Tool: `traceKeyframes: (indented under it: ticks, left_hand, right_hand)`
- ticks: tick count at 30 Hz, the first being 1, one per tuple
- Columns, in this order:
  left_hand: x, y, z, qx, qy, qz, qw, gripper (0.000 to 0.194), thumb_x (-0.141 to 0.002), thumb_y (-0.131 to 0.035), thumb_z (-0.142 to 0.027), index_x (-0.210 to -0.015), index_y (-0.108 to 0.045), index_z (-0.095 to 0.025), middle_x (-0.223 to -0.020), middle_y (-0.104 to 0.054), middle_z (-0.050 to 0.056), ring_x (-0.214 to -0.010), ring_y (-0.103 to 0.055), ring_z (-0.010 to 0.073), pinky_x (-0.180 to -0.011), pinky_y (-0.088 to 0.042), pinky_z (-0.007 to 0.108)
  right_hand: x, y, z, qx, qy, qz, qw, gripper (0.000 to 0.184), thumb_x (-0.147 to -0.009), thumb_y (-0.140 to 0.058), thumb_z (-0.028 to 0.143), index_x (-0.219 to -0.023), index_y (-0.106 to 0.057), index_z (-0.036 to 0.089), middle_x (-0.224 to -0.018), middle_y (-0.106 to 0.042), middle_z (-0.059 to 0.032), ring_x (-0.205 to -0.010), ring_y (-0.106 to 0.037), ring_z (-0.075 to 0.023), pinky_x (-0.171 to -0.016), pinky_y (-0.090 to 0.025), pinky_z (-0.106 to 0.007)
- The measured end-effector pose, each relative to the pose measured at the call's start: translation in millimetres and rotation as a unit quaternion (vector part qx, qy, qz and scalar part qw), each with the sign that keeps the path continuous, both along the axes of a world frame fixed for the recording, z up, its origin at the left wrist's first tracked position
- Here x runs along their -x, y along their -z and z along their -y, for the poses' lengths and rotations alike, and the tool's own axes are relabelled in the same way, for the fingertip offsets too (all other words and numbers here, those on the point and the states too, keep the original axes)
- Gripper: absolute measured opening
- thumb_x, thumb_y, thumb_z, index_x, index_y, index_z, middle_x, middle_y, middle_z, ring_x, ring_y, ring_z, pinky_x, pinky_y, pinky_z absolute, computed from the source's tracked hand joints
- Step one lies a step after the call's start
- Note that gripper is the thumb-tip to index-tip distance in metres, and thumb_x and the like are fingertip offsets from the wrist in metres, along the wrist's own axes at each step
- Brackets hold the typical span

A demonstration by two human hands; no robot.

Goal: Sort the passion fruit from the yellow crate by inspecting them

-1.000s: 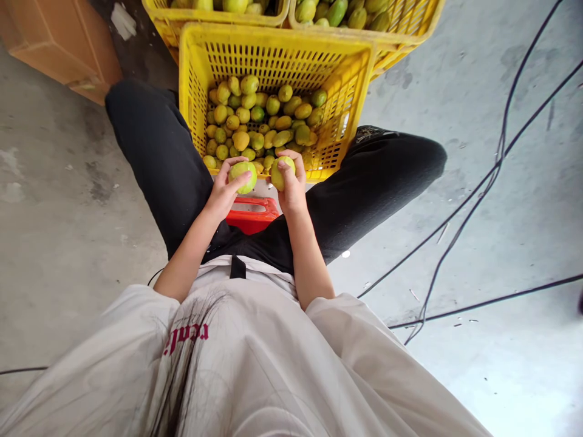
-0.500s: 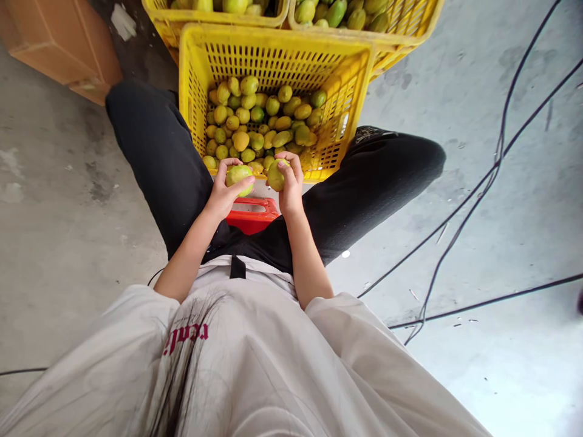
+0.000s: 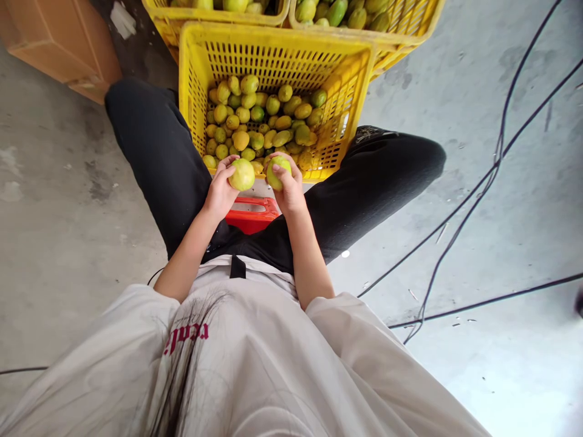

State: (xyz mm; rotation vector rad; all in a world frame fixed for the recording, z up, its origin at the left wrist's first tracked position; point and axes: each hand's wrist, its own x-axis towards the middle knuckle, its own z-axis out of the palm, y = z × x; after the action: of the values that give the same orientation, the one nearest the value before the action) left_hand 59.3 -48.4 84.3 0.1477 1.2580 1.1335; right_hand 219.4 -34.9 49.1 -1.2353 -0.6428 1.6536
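My left hand (image 3: 221, 190) is closed around a yellow-green lemon (image 3: 243, 175), thumb along its near side. A second, greener lemon (image 3: 278, 173) sits in my right hand (image 3: 291, 189), with the thumb pressed on top of it. The two fruits are held side by side, a small gap between them, over the near rim of a yellow slotted crate (image 3: 348, 121). Inside that crate lies a layer of loose lemons (image 3: 240, 141), from green to deep yellow. Fingers on the far side of both held fruits are partly hidden.
Two more yellow crates of green fruit, one at the back left (image 3: 268, 19) and one at the back right (image 3: 421, 30), adjoin the crate. Part of a red plastic item (image 3: 250, 221) shows between my legs. A cardboard box (image 3: 64, 48) stands left; black cables (image 3: 473, 209) cross the floor right.
Both lemons have been turned within my fingers and show different sides. My hands have shifted only slightly, and the fruit in the crate looks the same.
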Motion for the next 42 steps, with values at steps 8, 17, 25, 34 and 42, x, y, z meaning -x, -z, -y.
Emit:
traceKeyframes:
  ticks: [8, 17, 25, 34, 42]
  left_hand:
    - [1.5, -5.5, 4.8, 0.007, 0.015, -0.035, 0.999, 0.035, -0.084, -0.093, -0.043, -0.102, -0.068, -0.026, -0.092, -0.068, -0.001, -0.103, -0.079, 0.021, -0.094, -0.062, 0.031]
    - [1.5, -5.8, -0.6, 0.048, 0.029, -0.013, 0.998, 0.029, -0.097, -0.073, -0.052, -0.093, -0.066, -0.024, -0.095, -0.078, 0.005, -0.102, -0.084, 0.0269, -0.079, -0.068, 0.032]
    - [1.6, -0.8, -0.1, -0.014, 0.0, -0.025, 1.0, 0.023, -0.088, -0.081, -0.043, -0.092, -0.068, -0.024, -0.106, -0.081, 0.005, -0.129, -0.078, 0.0264, -0.11, -0.062, 0.037]
    - [7.9, -2.3, -0.7, 0.054, 0.008, 0.008, 0.998, 0.032, -0.092, -0.075, -0.055, -0.09, -0.067, -0.024, -0.087, -0.075, 0.005, -0.103, -0.083, 0.0267, -0.087, -0.069, 0.035]
    - [6.4, -7.8, 0.0, 0.051, 0.024, -0.006, 0.998, 0.033, -0.098, -0.068, -0.053, -0.082, -0.065, -0.024, -0.078, -0.07, 0.003, -0.078, -0.078, 0.0216, -0.062, -0.062, 0.029]
  right_hand:
    - [0.8, -11.2, 3.9, -0.046, 0.005, -0.002, 0.999, 0.046, -0.079, -0.093, 0.056, -0.109, -0.064, 0.036, -0.106, -0.071, 0.0014, -0.079, -0.068, -0.0192, -0.055, -0.053, -0.03]
    - [2.1, 0.8, 3.5, -0.001, 0.022, 0.022, 1.0, 0.051, -0.076, -0.099, 0.058, -0.108, -0.068, 0.033, -0.103, -0.076, 0.0015, -0.089, -0.077, -0.0202, -0.058, -0.062, -0.026]
    - [0.5, 3.5, 0.6, 0.003, 0.001, -0.01, 1.0, 0.056, -0.086, -0.08, 0.08, -0.107, -0.073, 0.029, -0.106, -0.077, -0.0029, -0.099, -0.078, -0.0232, -0.063, -0.064, -0.028]
    - [-0.7, 4.0, 0.1, 0.001, 0.027, 0.005, 1.0, 0.059, -0.087, -0.071, 0.085, -0.108, -0.07, 0.03, -0.106, -0.074, -0.0042, -0.095, -0.077, -0.0241, -0.063, -0.062, -0.031]
    - [-1.5, 5.0, 0.5, 0.024, 0.026, 0.024, 0.999, 0.063, -0.083, -0.066, 0.091, -0.102, -0.067, 0.031, -0.099, -0.071, -0.0049, -0.09, -0.075, -0.0252, -0.059, -0.058, -0.034]
